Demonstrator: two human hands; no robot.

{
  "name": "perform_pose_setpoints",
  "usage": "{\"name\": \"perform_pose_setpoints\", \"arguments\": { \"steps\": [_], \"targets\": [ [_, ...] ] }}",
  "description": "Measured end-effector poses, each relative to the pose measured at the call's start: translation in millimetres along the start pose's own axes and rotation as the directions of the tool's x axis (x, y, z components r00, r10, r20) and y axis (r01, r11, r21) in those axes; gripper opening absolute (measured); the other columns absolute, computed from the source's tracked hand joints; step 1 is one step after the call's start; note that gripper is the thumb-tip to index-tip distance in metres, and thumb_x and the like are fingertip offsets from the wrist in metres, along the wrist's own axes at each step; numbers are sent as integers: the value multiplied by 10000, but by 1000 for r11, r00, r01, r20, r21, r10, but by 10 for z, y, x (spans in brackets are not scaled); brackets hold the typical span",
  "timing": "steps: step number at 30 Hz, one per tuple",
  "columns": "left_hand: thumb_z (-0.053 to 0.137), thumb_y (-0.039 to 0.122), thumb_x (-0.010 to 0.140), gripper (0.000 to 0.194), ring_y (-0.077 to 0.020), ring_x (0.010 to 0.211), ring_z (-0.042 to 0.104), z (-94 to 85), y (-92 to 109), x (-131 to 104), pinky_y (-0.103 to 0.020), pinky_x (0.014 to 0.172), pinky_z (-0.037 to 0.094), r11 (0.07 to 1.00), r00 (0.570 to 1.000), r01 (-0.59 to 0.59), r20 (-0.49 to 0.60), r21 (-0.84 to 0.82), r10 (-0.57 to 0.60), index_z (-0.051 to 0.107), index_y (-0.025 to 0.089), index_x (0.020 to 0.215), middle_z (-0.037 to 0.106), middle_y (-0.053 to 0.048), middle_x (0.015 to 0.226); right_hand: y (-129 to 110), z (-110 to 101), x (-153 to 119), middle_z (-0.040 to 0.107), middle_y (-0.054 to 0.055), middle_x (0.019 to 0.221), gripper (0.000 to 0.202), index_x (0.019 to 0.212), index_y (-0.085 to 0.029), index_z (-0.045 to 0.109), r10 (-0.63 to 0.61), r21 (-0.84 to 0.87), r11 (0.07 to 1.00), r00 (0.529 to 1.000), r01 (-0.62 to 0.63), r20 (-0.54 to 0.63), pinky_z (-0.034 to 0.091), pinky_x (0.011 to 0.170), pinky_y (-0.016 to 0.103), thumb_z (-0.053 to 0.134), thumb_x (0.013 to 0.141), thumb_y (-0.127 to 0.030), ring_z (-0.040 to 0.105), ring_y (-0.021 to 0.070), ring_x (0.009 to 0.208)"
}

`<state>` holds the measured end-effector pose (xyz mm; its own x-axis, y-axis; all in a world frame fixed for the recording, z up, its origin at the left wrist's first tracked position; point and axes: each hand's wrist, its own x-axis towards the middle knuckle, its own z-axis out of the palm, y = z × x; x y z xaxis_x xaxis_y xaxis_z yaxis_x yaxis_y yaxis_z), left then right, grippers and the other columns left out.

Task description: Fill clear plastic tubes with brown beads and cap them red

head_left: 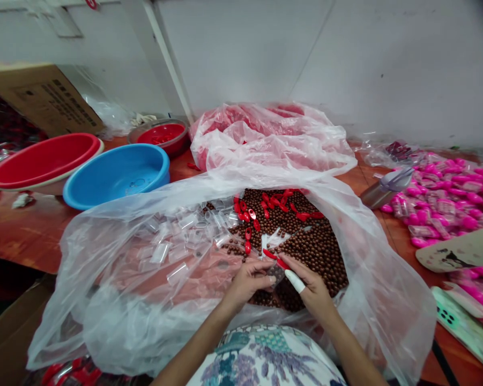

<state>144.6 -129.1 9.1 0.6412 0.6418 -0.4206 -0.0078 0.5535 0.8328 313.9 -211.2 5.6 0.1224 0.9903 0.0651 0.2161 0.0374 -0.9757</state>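
My left hand [251, 281] is closed, and between its fingers is a see-through plastic piece [278, 273], apparently a short clear tube. Close beside it, my right hand [311, 287] pinches a small red plastic piece [282, 263] against the clear one. One right finger wears a white cover [295, 281]. Below both hands spread many small brown beads [316, 246] inside a clear plastic bag [386, 300]. Loose red plastic pieces [248, 241] lie on the beads. Left of them is a heap of clear plastic tubes [201, 220].
A blue basin [116, 171] and a red basin [44, 161] stand to the left, near a cardboard box [60, 102]. Behind lies a bag of red pieces [265, 134]. Pink pieces [450, 198], a grey cup [386, 187], a pale bottle [462, 249] and a phone [462, 321] are on the right.
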Motion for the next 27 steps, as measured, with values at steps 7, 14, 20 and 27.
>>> {"name": "perform_pose_setpoints", "arguments": {
  "steps": [7,14,20,27],
  "targets": [
    [795,274,572,434,-134,652,602,25,-34,-19,-257,622,505,1000,999,-10,-35,-12,9,702,127,969,693,-60,835,70,53,-44,471,8,1363,515,1288,-305,481,18,-22,1000,1000,-18,7,285,1092,430,624,793,-298,400,231,1283],
    [765,284,605,442,-126,611,577,135,-53,-19,-264,599,498,1000,1000,-19,-16,12,20,692,119,1008,678,-59,804,151,197,-98,552,30,1291,374,1219,-276,564,230,285,943,955,-171,-188,252,1095,453,536,850,-327,452,223,1242],
    [740,262,633,404,-104,580,545,189,-106,-6,-233,571,473,996,998,-66,0,54,66,697,129,1012,658,-43,763,218,325,-98,637,63,1176,411,1118,-242,647,431,644,747,858,-165,-279,430,969,440,676,714,-306,552,260,1131],
    [763,262,598,425,-121,627,560,198,-130,-15,-251,585,493,998,998,-60,-31,9,60,700,123,995,646,-48,815,107,347,-89,672,50,1113,378,1047,-243,685,472,707,692,831,-142,-295,438,954,400,687,669,-237,573,239,1093]
  ]
}}
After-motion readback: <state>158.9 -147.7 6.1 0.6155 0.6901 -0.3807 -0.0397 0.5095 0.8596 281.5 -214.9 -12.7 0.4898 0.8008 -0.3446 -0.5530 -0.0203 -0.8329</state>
